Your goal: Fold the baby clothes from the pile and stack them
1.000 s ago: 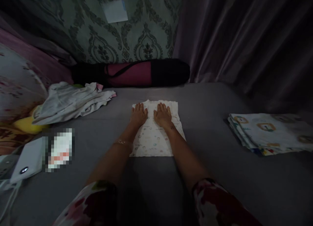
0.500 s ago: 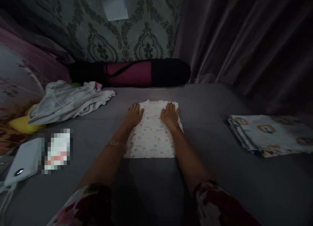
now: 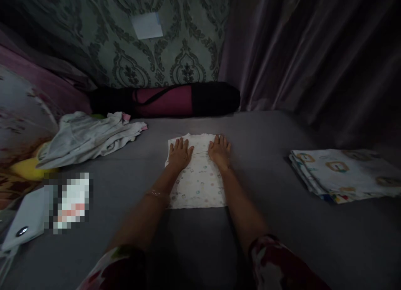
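Observation:
A small white printed garment [image 3: 200, 185], perhaps a baby's shirt, lies flat on the grey bedsheet [image 3: 263, 135] in front of me. My left hand [image 3: 181, 153] rests palm down on its upper left part, fingers stretched out. On the upper right part lies my right hand [image 3: 219, 149], also palm down, fingers extended and at the garment's right edge. Neither hand grips the cloth. Between the hands a dark line or crease crosses the fabric. My forearms cover parts of its lower sides.
To the right is a stack of folded printed cloths [image 3: 341, 173]. Crumpled light grey clothes [image 3: 90, 133] lie at the left, near a yellow object [image 3: 28, 169]. A white pouch-like item [image 3: 29, 217] sits at the lower left. Along the wall stretches a black and magenta bag [image 3: 166, 101].
My left hand has moved inward, to the right, from the garment's left edge onto its cloth. The right hand stays near its place. The view has tilted slightly up.

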A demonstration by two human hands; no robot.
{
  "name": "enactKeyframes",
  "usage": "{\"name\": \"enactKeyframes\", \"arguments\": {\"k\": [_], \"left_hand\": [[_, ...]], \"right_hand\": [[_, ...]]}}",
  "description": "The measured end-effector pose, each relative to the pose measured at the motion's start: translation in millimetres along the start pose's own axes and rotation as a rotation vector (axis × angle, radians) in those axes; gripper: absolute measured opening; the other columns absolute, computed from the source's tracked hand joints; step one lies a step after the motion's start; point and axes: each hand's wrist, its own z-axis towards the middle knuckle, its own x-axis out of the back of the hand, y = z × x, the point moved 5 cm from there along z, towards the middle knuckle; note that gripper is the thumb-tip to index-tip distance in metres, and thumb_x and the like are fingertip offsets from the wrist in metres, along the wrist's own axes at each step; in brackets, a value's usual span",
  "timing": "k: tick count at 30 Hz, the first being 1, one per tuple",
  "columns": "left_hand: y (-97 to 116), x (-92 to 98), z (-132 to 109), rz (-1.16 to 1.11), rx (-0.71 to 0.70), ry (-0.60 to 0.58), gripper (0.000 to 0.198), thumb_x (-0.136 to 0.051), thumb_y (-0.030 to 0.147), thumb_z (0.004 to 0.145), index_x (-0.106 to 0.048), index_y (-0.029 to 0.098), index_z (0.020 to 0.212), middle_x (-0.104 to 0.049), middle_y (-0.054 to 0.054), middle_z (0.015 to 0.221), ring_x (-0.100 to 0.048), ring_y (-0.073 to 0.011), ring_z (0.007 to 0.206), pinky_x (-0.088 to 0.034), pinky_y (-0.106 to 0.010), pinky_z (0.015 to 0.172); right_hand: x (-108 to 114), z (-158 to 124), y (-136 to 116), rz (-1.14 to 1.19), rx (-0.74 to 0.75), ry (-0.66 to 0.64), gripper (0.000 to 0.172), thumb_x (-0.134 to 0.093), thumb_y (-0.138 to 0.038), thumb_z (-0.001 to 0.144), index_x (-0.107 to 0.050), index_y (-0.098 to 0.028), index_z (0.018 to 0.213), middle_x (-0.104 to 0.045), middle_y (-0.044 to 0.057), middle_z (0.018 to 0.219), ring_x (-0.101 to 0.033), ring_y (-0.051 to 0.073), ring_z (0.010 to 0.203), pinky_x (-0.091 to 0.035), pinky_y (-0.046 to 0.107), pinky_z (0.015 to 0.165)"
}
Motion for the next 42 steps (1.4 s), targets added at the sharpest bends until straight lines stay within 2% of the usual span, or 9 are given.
{"name": "enactKeyframes", "arguments": {"k": [4, 10, 13, 17, 19, 24, 34, 39, 42], "left_hand": [[-6, -7.9, 1, -0.016, 0.012, -0.039, 0.061, -0.022, 0.049, 0.098, -0.037, 0.015, 0.147, -0.029, -0.014, 0.156, -0.022, -0.0305, 0.145, -0.015, -0.052, 0.117], [-7, -1.1, -7, -0.062, -0.032, -0.097, 0.063, -0.022, 0.048, 0.098, -0.033, 0.012, 0.148, -0.023, -0.016, 0.157, -0.017, -0.0306, 0.146, -0.013, -0.051, 0.117], [-8, 4.0, -26, -0.049, -0.066, -0.123, 0.064, -0.023, 0.047, 0.098, -0.030, 0.010, 0.149, -0.021, -0.018, 0.158, -0.015, -0.0302, 0.147, -0.011, -0.050, 0.118], [-10, 12.4, -60, -0.038, -0.110, -0.135, 0.063, -0.022, 0.046, 0.098, -0.028, 0.010, 0.150, -0.019, -0.017, 0.158, -0.014, -0.0295, 0.147, -0.012, -0.049, 0.118], [-11, 15.6, -77, -0.028, -0.160, -0.159, 0.062, -0.022, 0.046, 0.098, -0.028, 0.011, 0.150, -0.020, -0.017, 0.159, -0.014, -0.0283, 0.147, -0.011, -0.049, 0.118], [-22, 22.3, -111, -0.040, -0.207, -0.214, 0.062, -0.020, 0.047, 0.099, -0.028, 0.012, 0.150, -0.020, -0.015, 0.159, -0.014, -0.0263, 0.148, -0.014, -0.046, 0.118], [-38, 34.3, -149, -0.054, -0.251, -0.318, 0.069, -0.012, 0.055, 0.097, -0.023, 0.015, 0.152, -0.014, -0.013, 0.160, -0.010, -0.0280, 0.148, -0.013, -0.049, 0.118], [-45, 40.1, -168, -0.064, -0.279, -0.353, 0.069, -0.014, 0.055, 0.097, -0.025, 0.014, 0.152, -0.017, -0.013, 0.160, -0.013, -0.0301, 0.147, -0.016, -0.051, 0.117], [-49, 50.2, -177, -0.097, -0.352, -0.316, 0.069, -0.019, 0.055, 0.097, -0.035, 0.010, 0.147, -0.028, -0.017, 0.155, -0.023, -0.0312, 0.145, -0.022, -0.049, 0.116]], "right_hand": [[-9, -2, 2, -0.026, 0.032, 0.022, 0.056, -0.030, -0.031, 0.095, -0.039, -0.002, 0.143, -0.029, 0.024, 0.153, -0.023, 0.034, 0.142, -0.018, 0.053, 0.112], [-5, -6, 1, -0.032, 0.062, 0.083, 0.054, -0.029, -0.031, 0.097, -0.043, -0.003, 0.141, -0.034, 0.024, 0.150, -0.027, 0.034, 0.140, -0.019, 0.052, 0.111], [-2, -4, 1, -0.039, 0.056, 0.001, 0.057, -0.031, -0.037, 0.097, -0.041, -0.002, 0.141, -0.030, 0.025, 0.152, -0.024, 0.035, 0.141, -0.018, 0.053, 0.112], [-1, -7, 4, -0.047, 0.121, -0.216, 0.065, -0.037, -0.046, 0.095, -0.032, -0.007, 0.147, -0.020, 0.020, 0.157, -0.014, 0.034, 0.145, -0.013, 0.054, 0.114], [2, -18, 7, -0.056, 0.187, -0.269, 0.068, -0.037, -0.047, 0.096, -0.027, -0.008, 0.150, -0.016, 0.019, 0.159, -0.010, 0.033, 0.146, -0.012, 0.052, 0.115], [19, -64, 19, -0.090, 0.336, -0.281, 0.065, -0.033, -0.045, 0.098, -0.026, -0.008, 0.151, -0.014, 0.018, 0.159, -0.011, 0.031, 0.147, -0.014, 0.049, 0.116], [50, -137, 47, -0.177, 0.561, -0.398, 0.064, -0.019, -0.050, 0.099, -0.028, -0.013, 0.151, -0.019, 0.015, 0.159, -0.014, 0.029, 0.147, -0.016, 0.051, 0.116], [67, -160, 60, -0.088, 0.623, -0.405, 0.060, -0.025, -0.049, 0.099, -0.036, -0.017, 0.148, -0.028, 0.013, 0.156, -0.023, 0.027, 0.145, -0.020, 0.049, 0.117], [80, -169, 67, -0.003, 0.639, -0.413, 0.056, -0.033, -0.046, 0.098, -0.045, -0.015, 0.143, -0.037, 0.014, 0.152, -0.031, 0.026, 0.141, -0.026, 0.045, 0.116]]}}
